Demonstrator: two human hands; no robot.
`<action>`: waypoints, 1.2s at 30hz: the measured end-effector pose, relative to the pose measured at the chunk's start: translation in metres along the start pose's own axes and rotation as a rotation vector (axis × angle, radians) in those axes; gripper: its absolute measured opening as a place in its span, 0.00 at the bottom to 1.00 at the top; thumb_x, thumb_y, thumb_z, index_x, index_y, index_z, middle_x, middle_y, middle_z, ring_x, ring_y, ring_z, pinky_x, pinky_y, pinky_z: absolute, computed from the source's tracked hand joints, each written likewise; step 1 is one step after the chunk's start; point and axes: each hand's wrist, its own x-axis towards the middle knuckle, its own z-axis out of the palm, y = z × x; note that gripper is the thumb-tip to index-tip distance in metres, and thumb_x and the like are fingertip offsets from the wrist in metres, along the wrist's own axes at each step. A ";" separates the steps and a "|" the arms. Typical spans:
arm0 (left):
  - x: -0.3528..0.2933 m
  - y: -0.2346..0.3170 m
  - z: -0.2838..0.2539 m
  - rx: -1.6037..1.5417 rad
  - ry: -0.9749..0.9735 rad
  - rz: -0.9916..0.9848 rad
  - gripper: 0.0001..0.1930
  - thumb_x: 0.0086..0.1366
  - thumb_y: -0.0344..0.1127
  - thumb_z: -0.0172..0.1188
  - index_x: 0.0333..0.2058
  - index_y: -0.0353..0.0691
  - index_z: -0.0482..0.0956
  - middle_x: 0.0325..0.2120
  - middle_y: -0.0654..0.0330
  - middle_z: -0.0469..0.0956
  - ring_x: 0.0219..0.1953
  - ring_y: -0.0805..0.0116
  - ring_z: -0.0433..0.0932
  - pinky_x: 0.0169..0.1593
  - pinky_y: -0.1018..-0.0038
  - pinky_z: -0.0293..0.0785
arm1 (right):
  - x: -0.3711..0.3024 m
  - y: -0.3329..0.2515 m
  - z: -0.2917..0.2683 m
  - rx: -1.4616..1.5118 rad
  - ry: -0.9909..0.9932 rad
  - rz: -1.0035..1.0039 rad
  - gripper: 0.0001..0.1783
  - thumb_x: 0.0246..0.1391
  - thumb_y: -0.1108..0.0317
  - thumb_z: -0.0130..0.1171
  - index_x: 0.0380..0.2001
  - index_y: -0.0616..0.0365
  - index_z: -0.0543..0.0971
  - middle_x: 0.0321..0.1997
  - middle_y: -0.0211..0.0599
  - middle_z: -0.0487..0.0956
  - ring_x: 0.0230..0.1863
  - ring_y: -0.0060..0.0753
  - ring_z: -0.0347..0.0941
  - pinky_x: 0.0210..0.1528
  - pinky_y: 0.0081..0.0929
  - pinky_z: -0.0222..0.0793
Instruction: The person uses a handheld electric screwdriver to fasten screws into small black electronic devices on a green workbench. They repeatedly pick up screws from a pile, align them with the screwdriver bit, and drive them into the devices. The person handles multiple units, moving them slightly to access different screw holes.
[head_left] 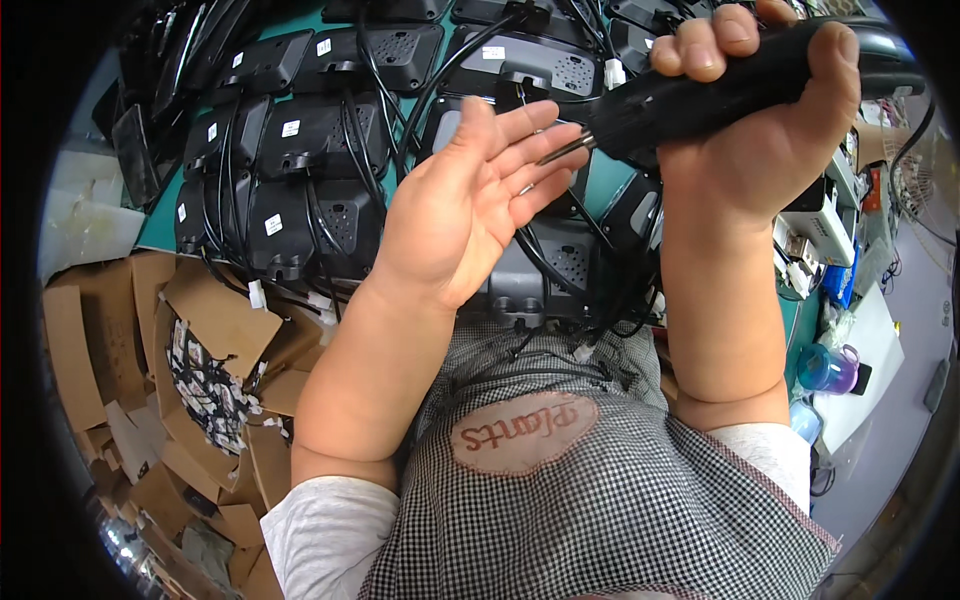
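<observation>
My right hand [770, 160] is wrapped around a black electric screwdriver [690, 100], held up over the table at the upper right. Its thin metal bit [568, 149] points left, toward my other hand. My left hand [455, 200] is raised with the palm turned up and fingers apart. The bit crosses in front of its fingers; whether they touch cannot be made out. No object shows in that palm. Below both hands lie several black plastic housings [330, 135] with speaker-like holes, white labels and black cables.
A green work surface [160, 222] carries the rows of housings. Open cardboard boxes [90, 340] stand at left, one filled with small connector leads [205, 390]. Black parts are piled at the far left. On the right are a blue-purple cup [828, 368] and a white device [825, 225].
</observation>
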 end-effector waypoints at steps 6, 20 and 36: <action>0.002 0.002 0.004 -0.030 -0.045 0.046 0.32 0.69 0.53 0.38 0.54 0.24 0.59 0.49 0.46 0.68 0.53 0.61 0.66 0.56 0.68 0.65 | -0.016 -0.003 0.013 -0.043 -0.063 0.084 0.20 0.52 0.44 0.53 0.33 0.51 0.72 0.18 0.28 0.70 0.14 0.27 0.67 0.19 0.26 0.66; -0.007 -0.002 -0.003 0.546 0.131 0.107 0.10 0.60 0.30 0.58 0.39 0.31 0.75 0.29 0.58 0.77 0.29 0.74 0.77 0.33 0.80 0.76 | 0.010 -0.017 -0.019 0.001 -0.428 0.034 0.23 0.51 0.44 0.51 0.34 0.55 0.73 0.25 0.30 0.71 0.24 0.28 0.65 0.31 0.29 0.61; -0.005 -0.007 0.006 0.423 0.129 0.097 0.14 0.66 0.42 0.52 0.31 0.35 0.72 0.21 0.62 0.75 0.17 0.79 0.72 0.18 0.87 0.66 | 0.012 -0.021 -0.018 0.022 -0.433 0.007 0.25 0.51 0.44 0.53 0.37 0.58 0.72 0.26 0.29 0.70 0.25 0.24 0.65 0.31 0.26 0.62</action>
